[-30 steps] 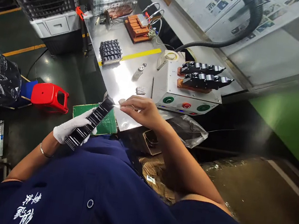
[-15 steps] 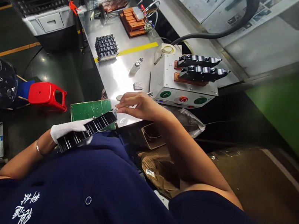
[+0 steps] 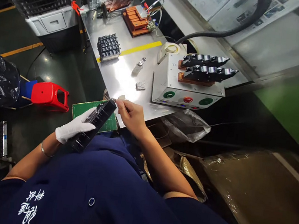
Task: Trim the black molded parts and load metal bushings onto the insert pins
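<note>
My left hand (image 3: 73, 129), in a white glove, grips a long black ribbed part (image 3: 100, 118) in front of my body. The part slants, its upper end pointing to the table. At that upper end my bare right hand (image 3: 132, 117) has thumb and fingers pinched together; what is between them is too small to make out. Beneath the part lies a green board (image 3: 84, 108) at the table's corner. A small grey block (image 3: 141, 86) and a small clear bottle (image 3: 137, 68) are on the metal table (image 3: 123, 82) beyond my right hand.
A white control box (image 3: 165, 79) with green and red buttons carries two black finned parts (image 3: 208, 74) on copper-coloured blocks. Farther back are a stack of black parts (image 3: 108, 46) and an orange fixture (image 3: 135, 20). On the floor at left stands a red stool (image 3: 45, 94).
The black part has tilted more steeply, its upper end rising. My right hand has dropped from above the table edge and turned, its fingers now pinched at the part's upper end.
</note>
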`<state>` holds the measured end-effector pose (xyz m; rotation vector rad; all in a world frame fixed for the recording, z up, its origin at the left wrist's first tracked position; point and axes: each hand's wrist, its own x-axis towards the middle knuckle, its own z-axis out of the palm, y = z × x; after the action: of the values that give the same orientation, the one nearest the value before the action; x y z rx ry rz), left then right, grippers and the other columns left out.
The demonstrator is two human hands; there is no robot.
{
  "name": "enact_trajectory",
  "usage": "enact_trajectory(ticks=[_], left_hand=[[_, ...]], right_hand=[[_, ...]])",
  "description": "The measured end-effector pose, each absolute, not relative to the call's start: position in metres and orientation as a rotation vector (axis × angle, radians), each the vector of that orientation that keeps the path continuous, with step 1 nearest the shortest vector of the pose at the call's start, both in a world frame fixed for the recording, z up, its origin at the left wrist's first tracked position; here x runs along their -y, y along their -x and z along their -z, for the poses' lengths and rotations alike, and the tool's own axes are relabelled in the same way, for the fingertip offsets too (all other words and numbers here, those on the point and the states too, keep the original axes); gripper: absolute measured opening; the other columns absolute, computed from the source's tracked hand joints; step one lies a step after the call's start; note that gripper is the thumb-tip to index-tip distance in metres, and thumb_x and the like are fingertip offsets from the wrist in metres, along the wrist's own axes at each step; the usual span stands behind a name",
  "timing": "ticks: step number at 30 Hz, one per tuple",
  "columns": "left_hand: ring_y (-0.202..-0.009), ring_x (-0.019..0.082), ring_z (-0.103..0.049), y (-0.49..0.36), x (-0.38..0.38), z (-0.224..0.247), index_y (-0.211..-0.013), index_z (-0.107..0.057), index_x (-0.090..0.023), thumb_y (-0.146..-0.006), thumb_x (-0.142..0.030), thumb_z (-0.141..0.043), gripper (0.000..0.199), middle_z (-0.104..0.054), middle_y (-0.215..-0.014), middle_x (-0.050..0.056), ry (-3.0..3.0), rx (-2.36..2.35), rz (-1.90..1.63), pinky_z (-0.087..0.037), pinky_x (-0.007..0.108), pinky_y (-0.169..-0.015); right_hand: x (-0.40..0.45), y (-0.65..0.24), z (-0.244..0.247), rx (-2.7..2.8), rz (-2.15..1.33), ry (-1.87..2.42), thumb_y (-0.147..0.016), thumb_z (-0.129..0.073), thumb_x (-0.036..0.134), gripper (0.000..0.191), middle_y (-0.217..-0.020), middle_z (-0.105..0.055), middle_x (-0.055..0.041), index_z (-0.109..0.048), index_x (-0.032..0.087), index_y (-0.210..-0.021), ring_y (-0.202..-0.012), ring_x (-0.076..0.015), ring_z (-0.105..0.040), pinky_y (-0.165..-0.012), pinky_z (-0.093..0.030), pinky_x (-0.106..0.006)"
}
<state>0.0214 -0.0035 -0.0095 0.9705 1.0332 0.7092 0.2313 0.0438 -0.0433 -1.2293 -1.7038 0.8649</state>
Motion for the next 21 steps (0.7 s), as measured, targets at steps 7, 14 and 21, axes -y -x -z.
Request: enact_trajectory(ticks=[7, 14, 21], left_hand=[[-0.139, 0.033, -0.038, -0.019, 0.003, 0.019, -0.140, -0.050, -0.025, -0.069, -0.040, -0.078, 0.078, -0.050, -0.146, 0.007, -0.985, -0.992, -0.620, -0.029, 0.048, -0.116], [-0.140, 0.033, -0.038, -0.027, 0.006, 0.017, -0.148, -0.033, -0.024, -0.057, -0.036, -0.086, 0.106, -0.043, -0.150, 0.011, -1.369, -1.251, -0.715, -0.033, 0.045, -0.115], [-0.117, 0.038, -0.060, -0.031, 0.022, 0.035, -0.145, -0.036, -0.032, -0.053, -0.035, -0.086, 0.105, -0.056, -0.135, 0.011, -1.766, -1.818, -0.680, -0.047, 0.049, -0.100]], right_hand=[[-0.036, -0.235, 0.040, 1.860, -0.746, 1.244, -0.096, -0.038, 0.056, 0.053, -0.057, -0.056, -0.0012, -0.066, 0.019, -0.071, -0.053, -0.0113, -0.046, -0.054, -0.035, -0.025], [-0.040, -0.246, 0.032, 1.795, -0.764, 1.206, -0.095, -0.035, 0.060, 0.056, -0.055, -0.049, 0.0008, -0.056, 0.019, -0.064, -0.052, -0.0102, -0.043, -0.053, -0.033, -0.025], [-0.036, -0.253, 0.026, 2.177, -0.455, 1.142, -0.090, -0.043, 0.066, 0.057, -0.050, -0.043, 0.0015, -0.049, 0.019, -0.058, -0.048, -0.0098, -0.035, -0.052, -0.024, -0.027]])
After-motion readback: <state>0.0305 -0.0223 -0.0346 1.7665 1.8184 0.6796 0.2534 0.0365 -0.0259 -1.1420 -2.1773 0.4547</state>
